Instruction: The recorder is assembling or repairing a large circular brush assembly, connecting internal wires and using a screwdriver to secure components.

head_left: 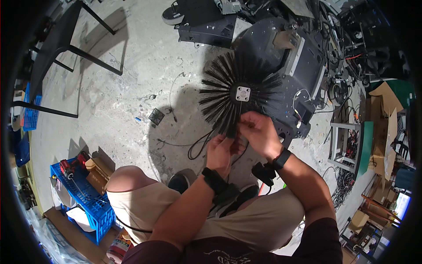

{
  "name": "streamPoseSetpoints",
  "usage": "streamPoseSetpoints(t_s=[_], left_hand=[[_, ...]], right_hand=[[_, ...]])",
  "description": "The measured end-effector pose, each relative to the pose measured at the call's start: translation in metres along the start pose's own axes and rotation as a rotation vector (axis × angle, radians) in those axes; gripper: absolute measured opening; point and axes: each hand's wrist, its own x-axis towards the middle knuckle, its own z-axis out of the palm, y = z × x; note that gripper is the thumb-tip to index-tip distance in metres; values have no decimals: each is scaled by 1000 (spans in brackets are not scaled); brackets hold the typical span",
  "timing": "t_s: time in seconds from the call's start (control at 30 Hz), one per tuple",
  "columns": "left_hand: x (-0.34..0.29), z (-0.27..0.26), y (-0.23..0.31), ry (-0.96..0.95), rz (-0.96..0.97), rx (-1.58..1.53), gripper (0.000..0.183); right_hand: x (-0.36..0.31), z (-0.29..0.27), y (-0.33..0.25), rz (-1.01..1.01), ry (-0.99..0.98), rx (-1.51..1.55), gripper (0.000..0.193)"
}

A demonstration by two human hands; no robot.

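A round black bristle brush (217, 83) stands before me, with a square silver metal plate (243, 93) at its hub. Beneath the hub, my right hand (262, 133) is closed in a pinch. From its fingertips a thin rod (240, 108) runs up toward the plate; its kind is hard to make out. At the brush's lower edge, my left hand (221, 152) has its fingers closed against the bristle tips. A large dark machine body (303, 75) lies behind and right of the brush, partly covered by it.
Left, a blue crate (88, 198) carries a red power drill (72, 167). A black-legged table (57, 48) stands far left. On the concrete floor lie a small black grille (156, 116) and a loose cable (171, 94). Cables and a metal frame (345, 145) lie right.
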Motion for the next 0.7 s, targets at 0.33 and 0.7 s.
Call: streamPoseSetpoints(t_s=[0.33, 0.7], left_hand=[[-22, 19, 2, 112, 29, 335, 30], [7, 94, 162, -373, 1115, 1711, 31]], right_hand=[[1, -7, 10, -132, -11, -91, 19], [1, -21, 20, -286, 60, -183, 23]])
